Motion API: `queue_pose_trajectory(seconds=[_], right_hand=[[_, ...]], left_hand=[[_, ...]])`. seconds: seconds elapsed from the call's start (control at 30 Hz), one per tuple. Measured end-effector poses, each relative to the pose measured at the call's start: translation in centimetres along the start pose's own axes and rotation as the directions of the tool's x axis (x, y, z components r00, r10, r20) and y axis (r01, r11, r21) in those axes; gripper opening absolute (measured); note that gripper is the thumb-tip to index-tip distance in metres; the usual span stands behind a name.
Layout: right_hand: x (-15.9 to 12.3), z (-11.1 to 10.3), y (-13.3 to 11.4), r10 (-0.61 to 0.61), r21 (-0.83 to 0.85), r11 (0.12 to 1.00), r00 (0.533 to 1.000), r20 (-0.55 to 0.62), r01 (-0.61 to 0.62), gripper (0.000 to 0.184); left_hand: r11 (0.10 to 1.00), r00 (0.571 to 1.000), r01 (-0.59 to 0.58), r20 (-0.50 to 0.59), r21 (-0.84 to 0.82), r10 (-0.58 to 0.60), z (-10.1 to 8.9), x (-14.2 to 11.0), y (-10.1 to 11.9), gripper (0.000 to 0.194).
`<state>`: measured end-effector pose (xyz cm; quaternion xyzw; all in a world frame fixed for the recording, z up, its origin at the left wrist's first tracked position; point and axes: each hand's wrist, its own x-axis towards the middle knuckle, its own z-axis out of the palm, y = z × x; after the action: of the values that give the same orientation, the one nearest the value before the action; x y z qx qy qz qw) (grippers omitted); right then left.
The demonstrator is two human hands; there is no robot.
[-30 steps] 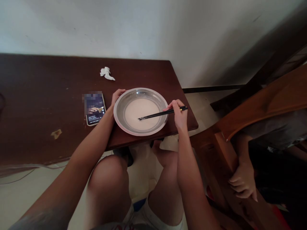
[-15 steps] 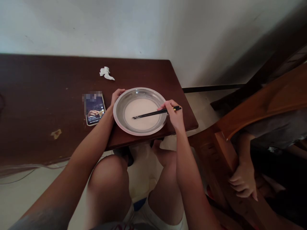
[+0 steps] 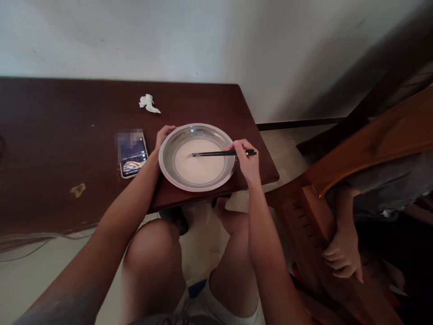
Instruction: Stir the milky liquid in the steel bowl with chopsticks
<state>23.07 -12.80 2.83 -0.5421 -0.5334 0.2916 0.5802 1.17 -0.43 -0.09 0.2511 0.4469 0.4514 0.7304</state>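
A shallow steel bowl [image 3: 172, 171] holding pale white liquid [image 3: 198, 163] sits near the front right corner of a dark wooden table [image 3: 61, 144]. My left hand [image 3: 163, 136] grips the bowl's left rim, fingers curled over it. My right hand [image 3: 246, 159] is closed on a pair of black chopsticks [image 3: 216, 153]. The chopsticks lie almost level across the bowl, their tips in the liquid left of centre.
A phone [image 3: 133, 153] with a lit screen lies just left of the bowl. A crumpled white tissue [image 3: 147, 103] rests farther back. Another person's hand [image 3: 341, 258] hangs by a wooden chair frame [image 3: 368, 144] at the right. My bare knees are under the table edge.
The chopstick tips have swept through the liquid, from the near right part of the bowl to the left and then toward the far side. My right hand shifted slightly left. My left hand stayed on the rim.
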Motion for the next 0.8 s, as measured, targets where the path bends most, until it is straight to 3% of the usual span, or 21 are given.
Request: queue_pose_trajectory(seconds=[0.13,0.33,0.53,0.7,0.8], right_hand=[[0.14,-0.40,0.33,0.025,0.046,0.999,0.988,-0.153,-0.018,0.033],[-0.11,0.05,0.06,0.019,0.037,0.999,0.998,0.066,-0.022,0.028],[0.07,-0.39,0.24,0.034,0.043,0.999,0.993,-0.114,-0.029,0.031],[-0.11,0.05,0.19,0.052,0.050,0.997,0.998,0.033,-0.053,0.028],[-0.04,0.03,0.13,0.007,0.014,1.000,1.000,-0.006,-0.007,0.027]], left_hand=[[1.000,1.000,0.007,-0.010,-0.015,-0.007,0.07,0.15,-0.05,0.031],[1.000,1.000,-0.004,0.005,-0.015,0.004,-0.20,0.45,-0.19,0.031],[0.999,0.999,0.014,0.031,-0.044,-0.013,-0.18,0.32,-0.19,0.028],[1.000,1.000,0.002,0.026,-0.020,-0.002,-0.25,0.31,-0.16,0.028],[1.000,0.999,-0.004,0.042,-0.021,0.005,-0.24,0.31,-0.21,0.029]])
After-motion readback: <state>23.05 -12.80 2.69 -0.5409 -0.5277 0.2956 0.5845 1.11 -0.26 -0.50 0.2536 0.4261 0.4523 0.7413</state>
